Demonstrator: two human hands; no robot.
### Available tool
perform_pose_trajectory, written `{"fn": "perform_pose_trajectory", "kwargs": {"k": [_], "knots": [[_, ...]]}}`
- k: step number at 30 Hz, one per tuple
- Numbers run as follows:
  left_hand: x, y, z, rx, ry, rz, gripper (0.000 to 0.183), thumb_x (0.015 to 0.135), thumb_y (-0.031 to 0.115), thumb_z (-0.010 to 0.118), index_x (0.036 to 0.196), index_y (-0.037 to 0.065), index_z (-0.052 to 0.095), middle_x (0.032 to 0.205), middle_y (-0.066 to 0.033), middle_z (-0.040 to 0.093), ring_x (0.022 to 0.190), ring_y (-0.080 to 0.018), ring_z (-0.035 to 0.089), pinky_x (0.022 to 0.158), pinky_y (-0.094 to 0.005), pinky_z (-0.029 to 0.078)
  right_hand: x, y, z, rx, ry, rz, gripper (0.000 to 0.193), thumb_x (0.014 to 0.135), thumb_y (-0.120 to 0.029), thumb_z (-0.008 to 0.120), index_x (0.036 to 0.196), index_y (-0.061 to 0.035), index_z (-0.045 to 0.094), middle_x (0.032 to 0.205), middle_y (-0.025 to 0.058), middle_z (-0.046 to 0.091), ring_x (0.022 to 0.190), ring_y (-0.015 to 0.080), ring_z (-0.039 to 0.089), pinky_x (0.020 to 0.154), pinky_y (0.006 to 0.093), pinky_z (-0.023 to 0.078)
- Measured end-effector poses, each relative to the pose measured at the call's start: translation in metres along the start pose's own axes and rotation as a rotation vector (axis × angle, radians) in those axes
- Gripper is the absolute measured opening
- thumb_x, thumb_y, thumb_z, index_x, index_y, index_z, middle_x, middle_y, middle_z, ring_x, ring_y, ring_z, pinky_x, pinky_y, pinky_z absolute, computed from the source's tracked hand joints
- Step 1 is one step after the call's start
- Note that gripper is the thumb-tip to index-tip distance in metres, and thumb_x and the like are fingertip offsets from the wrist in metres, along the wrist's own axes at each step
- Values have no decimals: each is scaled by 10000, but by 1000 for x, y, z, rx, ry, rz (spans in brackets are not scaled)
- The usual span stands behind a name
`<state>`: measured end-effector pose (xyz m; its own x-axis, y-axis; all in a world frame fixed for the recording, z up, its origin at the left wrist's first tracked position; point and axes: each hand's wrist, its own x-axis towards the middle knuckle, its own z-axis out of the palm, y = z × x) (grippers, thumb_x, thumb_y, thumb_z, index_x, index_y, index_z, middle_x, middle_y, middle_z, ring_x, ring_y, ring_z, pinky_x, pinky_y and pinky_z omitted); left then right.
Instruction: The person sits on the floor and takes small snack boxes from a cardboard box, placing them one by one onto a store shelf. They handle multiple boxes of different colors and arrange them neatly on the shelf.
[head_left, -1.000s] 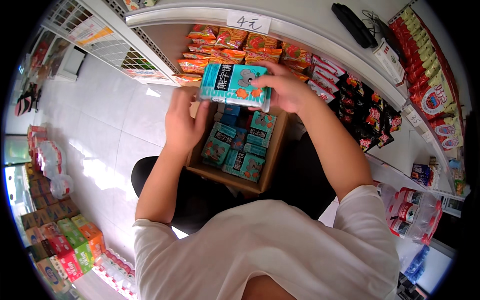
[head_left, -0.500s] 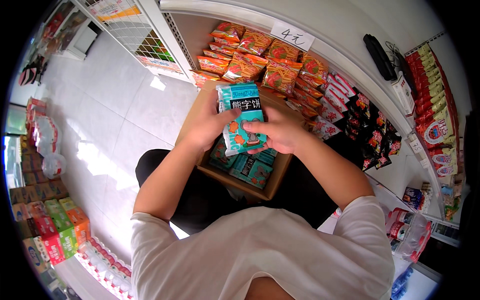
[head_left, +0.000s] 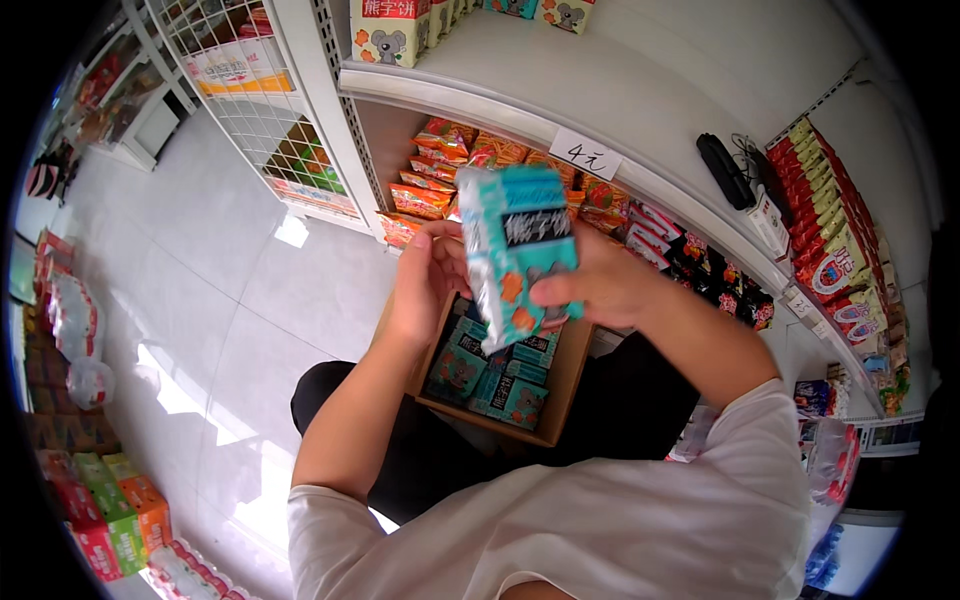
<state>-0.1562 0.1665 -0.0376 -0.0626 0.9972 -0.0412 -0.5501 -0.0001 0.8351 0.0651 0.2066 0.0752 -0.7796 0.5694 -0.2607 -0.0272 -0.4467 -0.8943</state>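
My right hand (head_left: 605,285) grips a teal biscuit pack (head_left: 515,270) with a black label panel and a cartoon animal, its thumb lying across the front. Motion smears the pack a little, and its silvery side faces left. My left hand (head_left: 425,280) is beside that side with its fingers loosely bent and apart; the pack hides some fingertips. Below both hands, a cardboard box (head_left: 567,385) sits between my knees. Several more teal biscuit packs (head_left: 508,398) lie inside it.
Ahead is a white shelf (head_left: 660,110) bearing yellow biscuit packs (head_left: 385,40) at its far left. Orange snack bags (head_left: 420,200) fill the level beneath, with black bags (head_left: 720,280) to their right. A black cabled device (head_left: 725,170) lies near red-and-yellow packets (head_left: 835,220). Drink cartons (head_left: 120,510) stand at lower left.
The view has shifted, bringing the upper shelf into sight. My left hand has come off the front of the biscuit pack, which my right hand now holds, tilted with its side showing.
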Motion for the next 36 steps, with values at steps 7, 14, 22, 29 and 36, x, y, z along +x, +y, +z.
{"fn": "perform_pose_trajectory", "kwargs": {"k": [7, 14, 22, 29, 36], "knots": [[9, 10, -15, 332, -77, 64, 313, 1098, 304, 457, 1173, 33, 596, 896, -67, 666, 757, -142, 637, 648, -296, 500, 47, -148, -19, -457, 454, -329, 487, 898, -179, 801, 1317, -64, 580, 1205, 87, 692, 1085, 209, 696, 868, 389, 618], [17, 18, -10, 464, -61, 71, 138, 1064, 133, 563, 1115, 24, 629, 816, -19, 647, 680, -78, 581, 619, -244, 483, 164, -177, -146, -655, 766, -464, 446, 833, -171, 835, 1228, -40, 672, 1176, 113, 748, 1018, 231, 742, 873, 403, 607], [36, 9, -25, 545, -66, 195, 69, 996, 52, 629, 990, -12, 656, 737, -29, 638, 661, -67, 580, 581, -244, 463, 254, -198, -154, -1435, 1045, -541, 638, 805, -452, 835, 1221, 6, 678, 1132, 197, 750, 1001, 354, 740, 894, 435, 572], [50, 9, -30, 620, -83, 255, 61, 974, 48, 644, 980, -10, 662, 736, -74, 665, 612, -92, 584, 538, -264, 455, 295, -211, -166, -1543, 1131, -296, 654, 834, -593, 734, 1071, 16, 760, 1069, 245, 750, 1019, 392, 729, 891, 476, 571], [54, 15, -24, 697, -139, 289, 66, 956, 60, 661, 984, 0, 665, 770, -128, 688, 606, -197, 639, 560, -317, 494, 298, -215, -163, -1499, 1202, -266, 715, 822, -676, 689, 1063, -9, 775, 1013, 271, 750, 990, 421, 733, 914, 489, 561]]}}
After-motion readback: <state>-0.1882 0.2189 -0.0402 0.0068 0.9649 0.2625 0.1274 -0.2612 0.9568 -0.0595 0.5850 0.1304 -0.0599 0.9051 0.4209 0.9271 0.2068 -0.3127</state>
